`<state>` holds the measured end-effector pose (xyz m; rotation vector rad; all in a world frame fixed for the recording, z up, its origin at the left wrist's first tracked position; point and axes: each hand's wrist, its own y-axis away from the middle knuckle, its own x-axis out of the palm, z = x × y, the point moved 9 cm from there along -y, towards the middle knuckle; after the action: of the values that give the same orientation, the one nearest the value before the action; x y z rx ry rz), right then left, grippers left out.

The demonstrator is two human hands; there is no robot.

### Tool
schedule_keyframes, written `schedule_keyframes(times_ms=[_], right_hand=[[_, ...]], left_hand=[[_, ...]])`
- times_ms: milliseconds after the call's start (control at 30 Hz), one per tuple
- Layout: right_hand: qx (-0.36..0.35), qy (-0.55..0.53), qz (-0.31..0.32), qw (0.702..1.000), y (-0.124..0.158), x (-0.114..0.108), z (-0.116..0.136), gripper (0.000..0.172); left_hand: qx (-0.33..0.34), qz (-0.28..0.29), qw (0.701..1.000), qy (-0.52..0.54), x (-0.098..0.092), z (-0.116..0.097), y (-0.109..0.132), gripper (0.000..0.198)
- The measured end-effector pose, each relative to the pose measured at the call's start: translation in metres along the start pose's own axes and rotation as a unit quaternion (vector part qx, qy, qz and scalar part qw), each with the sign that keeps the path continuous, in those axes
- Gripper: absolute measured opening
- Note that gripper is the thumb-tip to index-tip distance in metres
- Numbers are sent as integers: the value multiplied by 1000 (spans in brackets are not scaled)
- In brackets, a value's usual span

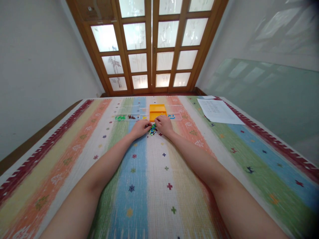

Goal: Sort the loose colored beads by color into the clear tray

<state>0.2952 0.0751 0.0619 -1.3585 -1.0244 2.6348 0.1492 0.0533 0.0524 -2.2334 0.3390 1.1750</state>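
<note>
A small heap of mixed small pieces [152, 129], blue, green, white and dark, lies on the striped cloth between my two hands. My left hand [140, 128] rests at the heap's left side with its fingers curled together; whatever they hold is too small to make out. Over the heap's right side, at the front edge of an open orange box [158, 108], is my right hand [164, 124]. Its fingertips are drawn together, and anything between them is hidden. Beyond my left hand, clear boxes hold green pieces [120, 118], brown pieces [131, 117] and yellow pieces [144, 117].
Light-blue pieces [171, 117] sit in a clear box right of the orange one. A printed paper sheet [219, 111] lies at the table's far right. The striped tablecloth [159, 199] covers the table, with wood-framed glass doors [152, 49] behind and walls on both sides.
</note>
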Motion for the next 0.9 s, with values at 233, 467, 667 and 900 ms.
schedule_keyframes(times_ms=[233, 467, 667, 900], right_hand=[[45, -25, -26, 998, -2, -4, -16, 28], [87, -80, -61, 991, -2, -10, -34, 30], [137, -113, -88, 980, -1, -23, -44, 33], [103, -138, -65, 983, -8, -30, -43, 32]], left_hand=[[86, 55, 995, -17, 8, -26, 8, 27], [99, 106, 989, 14, 26, -38, 14, 45], [99, 107, 989, 2, 37, -37, 14, 47], [93, 162, 981, 49, 34, -18, 11, 50]])
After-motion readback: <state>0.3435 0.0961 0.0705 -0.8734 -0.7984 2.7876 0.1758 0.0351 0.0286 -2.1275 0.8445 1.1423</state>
